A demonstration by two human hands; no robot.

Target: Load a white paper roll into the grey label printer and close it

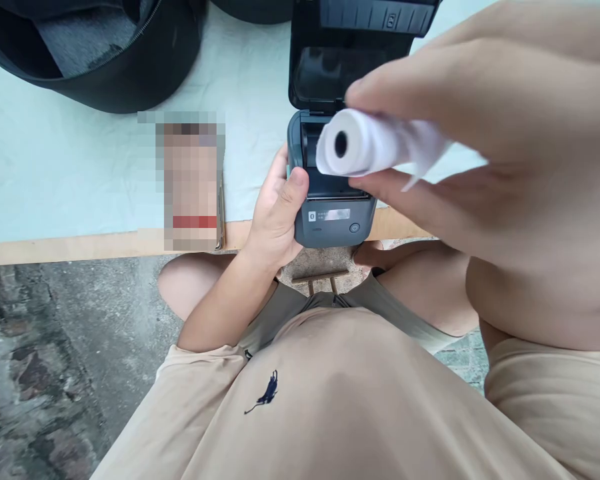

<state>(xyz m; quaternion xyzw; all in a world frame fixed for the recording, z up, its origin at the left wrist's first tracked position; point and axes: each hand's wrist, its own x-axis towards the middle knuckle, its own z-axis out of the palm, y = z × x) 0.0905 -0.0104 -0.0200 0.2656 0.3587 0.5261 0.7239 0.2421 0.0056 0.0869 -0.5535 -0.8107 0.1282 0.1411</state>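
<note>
A small dark grey label printer [330, 223] stands at the table's near edge with its black lid [353, 73] swung up and back. My left hand [279, 213] grips the printer's left side, the thumb over its rim beside the inner compartment. Raised close to the camera, my right hand [480, 140] pinches a white paper roll [375, 143] between thumb and fingers, its dark core hole facing left. The roll appears in front of the compartment and hides part of it. A loose paper end hangs from its right part.
A pixelated rectangular object [193, 180] lies on the pale cloth-covered table [100, 180] left of the printer. An unzipped black round case [145, 73] with grey fabric inside stands at the back left, another dark item [255, 8] beside it.
</note>
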